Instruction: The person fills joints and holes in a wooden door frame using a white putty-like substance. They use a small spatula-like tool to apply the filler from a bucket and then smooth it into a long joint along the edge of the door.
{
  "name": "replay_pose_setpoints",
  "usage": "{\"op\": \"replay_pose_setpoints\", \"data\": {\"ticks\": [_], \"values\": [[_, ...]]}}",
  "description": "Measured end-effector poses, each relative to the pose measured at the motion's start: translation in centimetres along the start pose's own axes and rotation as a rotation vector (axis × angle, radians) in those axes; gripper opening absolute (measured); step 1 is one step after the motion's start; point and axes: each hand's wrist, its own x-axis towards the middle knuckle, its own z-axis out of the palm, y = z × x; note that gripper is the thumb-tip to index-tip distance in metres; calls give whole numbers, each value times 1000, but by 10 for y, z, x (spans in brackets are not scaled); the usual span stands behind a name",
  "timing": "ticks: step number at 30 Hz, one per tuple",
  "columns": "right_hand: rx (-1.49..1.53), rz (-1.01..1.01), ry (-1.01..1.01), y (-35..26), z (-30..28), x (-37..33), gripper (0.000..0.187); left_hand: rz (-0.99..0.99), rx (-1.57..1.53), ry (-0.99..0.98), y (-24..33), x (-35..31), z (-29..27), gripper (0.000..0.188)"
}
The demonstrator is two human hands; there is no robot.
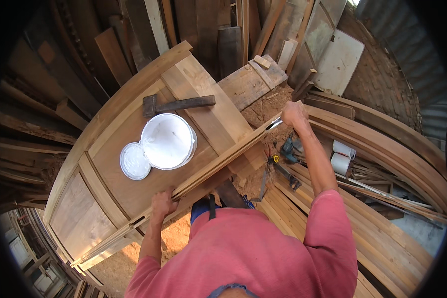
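Note:
A panelled wooden door [184,119] lies flat in front of me, its long edge toward my body. My right hand [294,115] is closed around a small brush-like tool [274,123] with a silver band and dark tip, at the right end of that edge. My left hand [164,203] grips the near edge strip [203,177], thumb on top; its fingertips are hidden. On the door stand an open white tub [168,141] of white paste, its round lid [135,161] leaning beside it, and a wooden-handled hammer [179,104].
Boards [233,49] lean closely packed at the back. Curved wooden pieces [382,139] and long planks [362,228] lie to the right. On the sawdust ground between are a blue power tool [287,149] and white cylinders [340,163]. A rough board [251,82] sits beyond the door.

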Motion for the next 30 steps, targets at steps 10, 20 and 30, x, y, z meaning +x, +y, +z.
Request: {"op": "replay_pose_setpoints", "data": {"ticks": [10,20,30], "values": [[-125,-112,-131,-3,7,-41,23,30,-48,123,13,-19,7,47],[-225,-66,-140,-15,-4,-36,23,26,-44,146,12,-21,14,56],[-223,-66,-250,-14,-2,-15,25,20,-43,161,16,-20,10,48]]}}
